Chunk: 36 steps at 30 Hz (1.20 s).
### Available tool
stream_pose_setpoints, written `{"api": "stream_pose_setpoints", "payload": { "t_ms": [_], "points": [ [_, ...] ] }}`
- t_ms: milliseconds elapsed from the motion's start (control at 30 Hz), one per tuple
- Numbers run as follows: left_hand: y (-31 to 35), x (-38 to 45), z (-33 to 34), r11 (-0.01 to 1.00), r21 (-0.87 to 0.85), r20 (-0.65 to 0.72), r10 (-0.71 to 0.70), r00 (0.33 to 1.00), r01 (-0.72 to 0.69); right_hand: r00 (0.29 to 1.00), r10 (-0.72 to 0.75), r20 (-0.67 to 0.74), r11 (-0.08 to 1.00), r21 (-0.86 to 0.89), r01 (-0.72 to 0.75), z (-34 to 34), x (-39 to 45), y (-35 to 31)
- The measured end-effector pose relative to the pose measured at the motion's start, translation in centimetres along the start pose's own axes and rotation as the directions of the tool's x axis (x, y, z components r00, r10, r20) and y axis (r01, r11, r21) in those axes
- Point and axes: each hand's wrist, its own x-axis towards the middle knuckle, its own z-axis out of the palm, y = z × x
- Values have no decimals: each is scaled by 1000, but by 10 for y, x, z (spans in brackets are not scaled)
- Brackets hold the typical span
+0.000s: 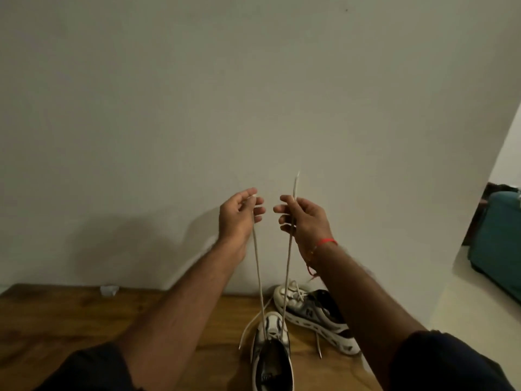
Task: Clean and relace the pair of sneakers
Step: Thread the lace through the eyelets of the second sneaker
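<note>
A white and black sneaker (272,354) stands on the wooden table (84,320) near its front edge, toe pointing away from me. A white lace (287,277) runs through its lowest eyelets and rises in two taut strands. My left hand (239,215) is raised above the shoe and pinches the left strand. Beside it, my right hand (304,218) grips the right strand, and the lace tip sticks up above its fingers. The second sneaker (315,314) lies on its side behind and to the right, with its own lace loose.
A plain wall stands close behind the table. A small crumpled white piece (109,290) lies at the table's back edge on the left. A teal suitcase (496,244) stands on the floor at the far right.
</note>
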Motion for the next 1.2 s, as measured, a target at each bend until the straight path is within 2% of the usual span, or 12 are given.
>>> {"api": "stream_pose_setpoints", "payload": {
  "t_ms": [167, 367, 567, 1000, 1200],
  "points": [
    [21, -8, 0, 998, -59, 16, 29, 999, -28, 999, -52, -13, 998, -33, 51, 4, -9, -15],
    [41, -15, 5, 996, -32, 47, 85, 995, -84, 993, -118, -5, 993, -13, 118, 16, -18, -30],
    [48, -18, 11, 996, 3, -15, 87, 996, -87, 975, -197, -101, 980, -51, 193, 26, -18, -38],
    [50, -19, 13, 988, 83, 2, 130, 992, -130, 951, -308, 14, 926, -227, 303, 28, -14, -45],
    [50, -20, 11, 985, 103, 13, 139, 990, -139, 950, -309, 37, 914, -265, 308, 27, -12, -45]
  ]
}}
